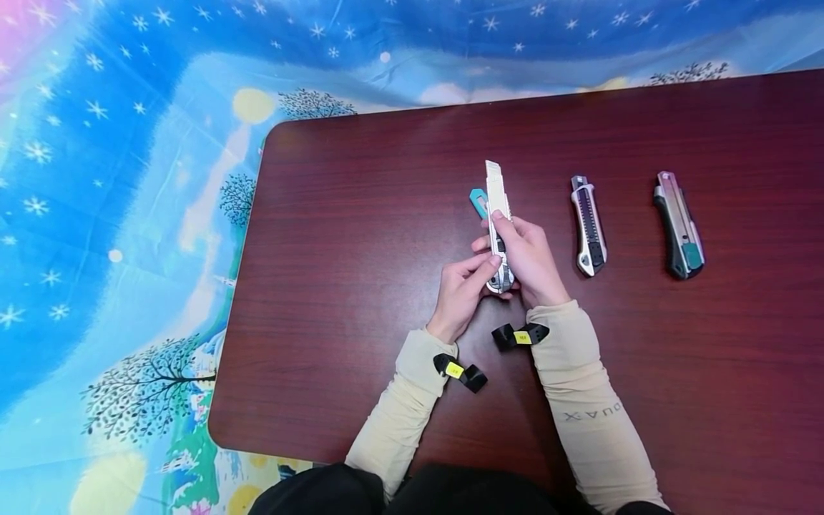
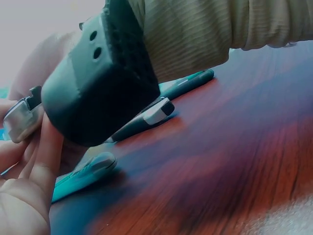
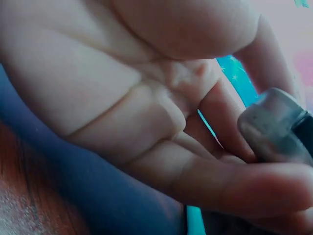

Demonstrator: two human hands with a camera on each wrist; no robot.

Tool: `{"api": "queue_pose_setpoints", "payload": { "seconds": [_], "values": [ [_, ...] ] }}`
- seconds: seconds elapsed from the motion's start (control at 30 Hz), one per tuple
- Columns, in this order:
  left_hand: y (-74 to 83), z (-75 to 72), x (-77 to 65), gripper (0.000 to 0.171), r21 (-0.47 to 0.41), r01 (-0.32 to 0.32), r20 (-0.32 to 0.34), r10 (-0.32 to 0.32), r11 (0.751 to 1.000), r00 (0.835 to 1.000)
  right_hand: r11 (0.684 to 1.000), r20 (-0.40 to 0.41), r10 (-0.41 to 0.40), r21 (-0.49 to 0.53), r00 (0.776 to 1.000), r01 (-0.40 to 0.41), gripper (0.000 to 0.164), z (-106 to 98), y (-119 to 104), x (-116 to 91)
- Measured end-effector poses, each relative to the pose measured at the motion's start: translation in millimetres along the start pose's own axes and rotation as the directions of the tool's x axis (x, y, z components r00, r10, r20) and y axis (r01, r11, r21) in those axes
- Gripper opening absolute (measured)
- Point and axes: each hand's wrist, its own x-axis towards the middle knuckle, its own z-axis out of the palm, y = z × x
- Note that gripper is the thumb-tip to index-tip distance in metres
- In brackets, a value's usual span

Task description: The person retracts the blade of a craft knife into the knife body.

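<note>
Both hands hold a silver utility knife above the table, its blade end pointing away from the body. My left hand pinches its lower end, with the thumb on top. Farther up, my right hand grips the knife from the right, thumb laid over its upper part. The rounded butt of this knife shows between fingers in the left wrist view. In the right wrist view the same butt sits above the fingers. Partly hidden behind the held knife, a teal utility knife lies on the table.
On the dark red wooden table, a white-and-black utility knife lies right of the hands. Farther right is a black utility knife with a green slider. A blue patterned cloth surrounds the table's left and far edges.
</note>
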Motion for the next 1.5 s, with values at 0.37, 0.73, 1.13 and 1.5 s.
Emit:
{"api": "queue_pose_setpoints", "payload": {
  "seconds": [0.37,0.73,1.13,1.5],
  "values": [
    [-2.3,-1.3,1.3,0.033,0.080,-0.037,-0.062,0.042,0.996,0.997,0.999,-0.020,-0.041,-0.007,0.999,0.041,0.057,7.5,-6.4,-3.1],
    [-22.6,-9.5,7.4,0.043,0.106,-0.079,-0.039,0.084,0.991,0.996,0.997,-0.008,-0.074,0.000,0.997,0.074,0.053,9.5,-9.5,-5.9],
    [3.3,1.3,0.8,0.031,0.073,-0.007,-0.055,0.011,0.997,0.998,0.986,-0.008,-0.114,-0.125,0.993,0.112,0.026,12.8,-19.4,-12.5],
    [4.0,0.7,0.6,0.032,0.069,-0.012,-0.052,0.015,0.998,0.999,0.983,0.021,-0.150,-0.099,0.988,0.152,0.029,14.4,-20.5,-15.1]
  ]
}}
